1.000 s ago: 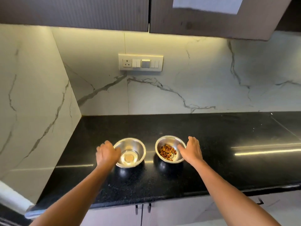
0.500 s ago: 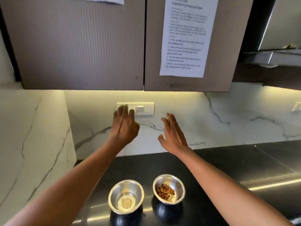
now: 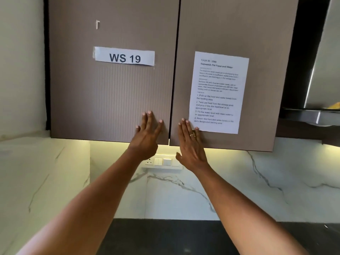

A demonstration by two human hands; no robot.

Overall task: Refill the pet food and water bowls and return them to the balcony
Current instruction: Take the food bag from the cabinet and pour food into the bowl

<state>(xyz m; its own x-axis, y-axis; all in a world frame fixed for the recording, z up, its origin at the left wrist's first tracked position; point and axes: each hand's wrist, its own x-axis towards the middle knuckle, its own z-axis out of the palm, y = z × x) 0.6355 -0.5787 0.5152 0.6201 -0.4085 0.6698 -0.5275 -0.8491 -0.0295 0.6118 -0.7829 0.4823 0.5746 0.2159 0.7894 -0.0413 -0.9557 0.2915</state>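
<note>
Both hands are raised in front of a brown upper cabinet with two closed doors. My left hand (image 3: 148, 136) is open, fingers spread, at the lower right corner of the left door (image 3: 110, 98). My right hand (image 3: 191, 146), wearing a ring, is open at the lower left corner of the right door (image 3: 257, 34), beside a taped instruction sheet (image 3: 217, 92). Whether the fingertips touch the doors I cannot tell. The two steel bowls are out of view below the frame.
A "WS 19" label (image 3: 125, 57) is taped on the left door. A switch and socket panel (image 3: 162, 162) sits on the marble backsplash (image 3: 239, 190) under the cabinet. The black countertop (image 3: 165, 236) runs along the bottom. A steel hood (image 3: 323, 70) is at right.
Both hands left the bowls on the counter and rose to the cabinet doors. My view tilted up, so the bowls dropped out of sight.
</note>
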